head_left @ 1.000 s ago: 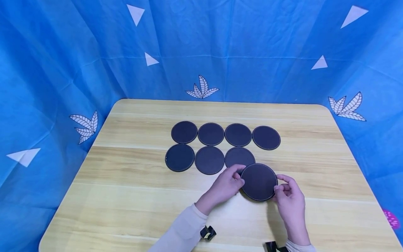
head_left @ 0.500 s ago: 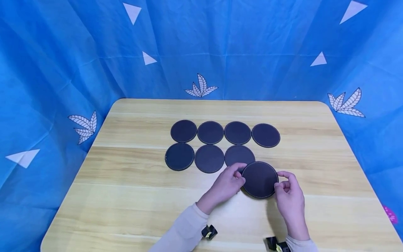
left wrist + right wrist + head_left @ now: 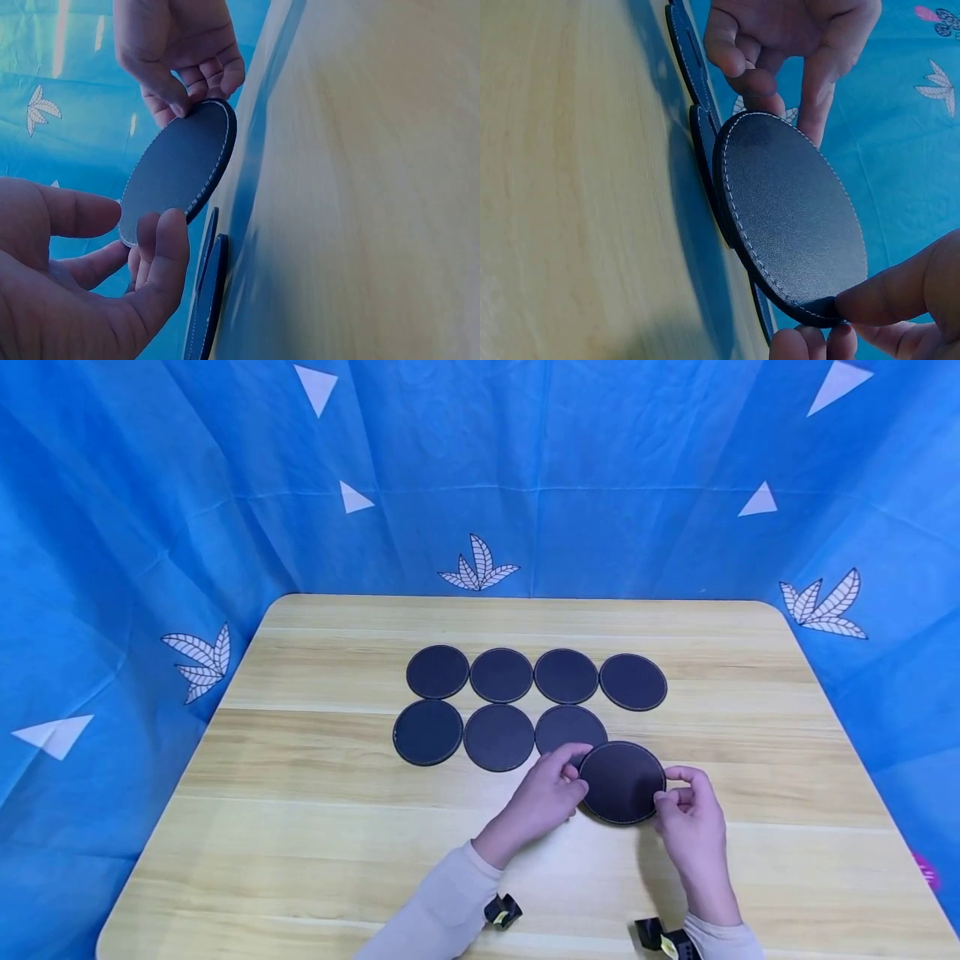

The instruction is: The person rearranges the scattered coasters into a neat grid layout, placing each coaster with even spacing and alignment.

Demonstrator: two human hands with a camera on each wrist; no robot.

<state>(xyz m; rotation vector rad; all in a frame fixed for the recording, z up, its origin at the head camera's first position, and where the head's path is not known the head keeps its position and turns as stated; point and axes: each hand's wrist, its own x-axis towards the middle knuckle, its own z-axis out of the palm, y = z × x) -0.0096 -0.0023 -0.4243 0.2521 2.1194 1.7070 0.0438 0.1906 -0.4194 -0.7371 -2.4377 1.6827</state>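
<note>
Both hands hold one round black coaster (image 3: pixel 622 782) with light stitching along its rim, raised above the table at its near right. My left hand (image 3: pixel 542 803) grips its left edge, thumb in front and index finger toward the back. At the right edge, my right hand (image 3: pixel 692 835) pinches it between thumb and fingers. In the left wrist view the coaster (image 3: pixel 176 165) is tilted, its lower edge close over the tabletop. Flat on the table lie more black coasters in two rows; the front row's right coaster (image 3: pixel 570 731) is partly covered by the left hand and held coaster.
The back row ends at the right with a coaster (image 3: pixel 633 682); the front row starts at the left with another coaster (image 3: pixel 428 732). They lie on a light wooden table (image 3: pixel 300 843) with rounded corners. A blue patterned cloth (image 3: pixel 600 468) hangs around its back and sides.
Both hands have shifted the held coaster slightly right and away from the body. The grip on it stays the same, and the coasters on the table have not moved.
</note>
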